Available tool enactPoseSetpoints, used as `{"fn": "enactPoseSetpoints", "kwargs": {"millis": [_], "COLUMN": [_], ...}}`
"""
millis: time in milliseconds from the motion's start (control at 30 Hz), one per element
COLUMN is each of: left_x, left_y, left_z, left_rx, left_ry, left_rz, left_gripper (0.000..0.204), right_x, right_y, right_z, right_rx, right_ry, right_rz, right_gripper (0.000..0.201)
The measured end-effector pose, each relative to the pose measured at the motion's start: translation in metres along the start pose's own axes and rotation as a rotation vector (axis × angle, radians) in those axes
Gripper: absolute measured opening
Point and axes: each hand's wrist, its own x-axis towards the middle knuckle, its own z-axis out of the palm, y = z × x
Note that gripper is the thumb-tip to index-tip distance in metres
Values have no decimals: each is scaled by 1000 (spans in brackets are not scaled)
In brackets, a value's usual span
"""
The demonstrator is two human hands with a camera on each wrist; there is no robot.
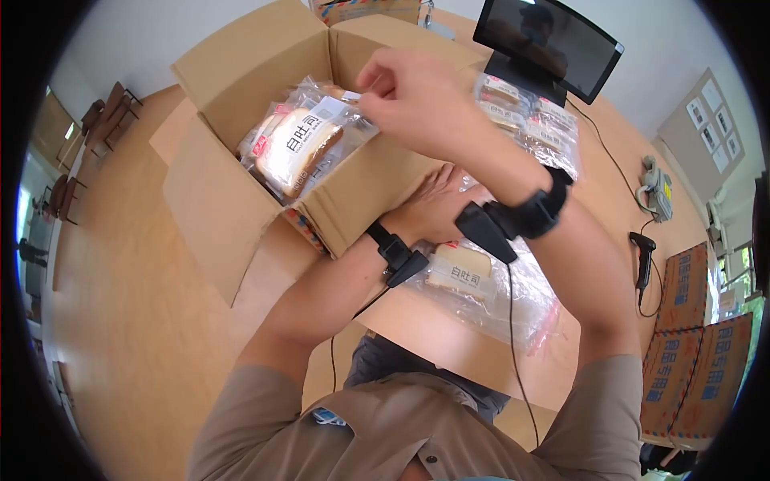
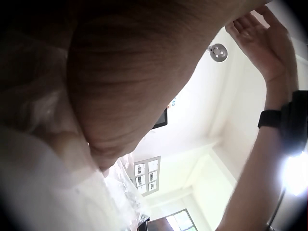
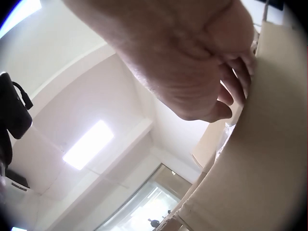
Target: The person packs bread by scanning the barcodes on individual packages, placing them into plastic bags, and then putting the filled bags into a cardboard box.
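My right hand (image 1: 421, 100) is raised over the near right wall of an open cardboard box (image 1: 361, 196). Its fingers (image 3: 234, 86) are loosely bent, and nothing shows between them. Inside the box lie clear-wrapped packs of white sliced bread (image 1: 298, 144) with printed labels. Low beside the box's outer wall is my left hand (image 1: 445, 210), among clear plastic packaging; the right forearm covers part of it, and I cannot tell whether its fingers grip a pack. Close below that hand, another wrapped bread pack (image 1: 459, 272) lies on the table.
More wrapped bread packs (image 1: 525, 120) lie beyond the right forearm, before a monitor (image 1: 549, 44). A telephone (image 1: 658, 192) and a barcode scanner (image 1: 642, 260) stand on the right side. Printed cartons (image 1: 682, 361) are stacked at far right. The box's flap (image 1: 212, 208) juts out leftward.
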Motion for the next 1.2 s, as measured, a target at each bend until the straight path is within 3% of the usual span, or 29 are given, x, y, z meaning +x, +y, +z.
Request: {"fn": "enactPoseSetpoints", "kwargs": {"millis": [67, 167, 267, 367, 467, 533, 700, 967, 1067, 1133, 1167, 1200], "left_x": [19, 14, 15, 15, 15, 16, 17, 17, 17, 17, 17, 16], "left_y": [-29, -8, -1, 1, 3, 3, 2, 1, -1, -4, -4, -3], "left_z": [39, 27, 20, 19, 18, 17, 18, 20, 20, 23, 22, 21], "left_rx": [207, 196, 149, 154, 179, 172, 162, 140, 145, 158, 157, 147], "left_ry": [146, 117, 67, 57, 58, 61, 63, 104, 80, 86, 87, 84], "left_rz": [113, 42, -12, -34, -45, -48, -57, -35, -62, -38, -43, -40], "left_gripper": [86, 83, 80, 80, 77, 77, 76, 73, 71, 71, 71, 71], "right_x": [-23, -72, -138, -208, -276, -314, -345, -325, -324, -320, -319, -320], "right_y": [4, 20, 47, 80, 114, 128, 128, 112, 119, 119, 121, 124], "right_z": [-27, -84, -142, -175, -189, -189, -157, -127, -134, -138, -133, -126], "right_rx": [98, 310, 477, 359, 300, 294, 418, 558, 518, 537, 539, 614], "right_ry": [93, 67, -10, 78, 133, 99, -20, -128, -189, -177, -181, -77], "right_rz": [-22, 32, 272, 543, 805, 878, 1046, 973, 821, 614, 613, 603], "right_gripper": [21, 20, 21, 21, 19, 19, 20, 29, 33, 36, 36, 36]}}
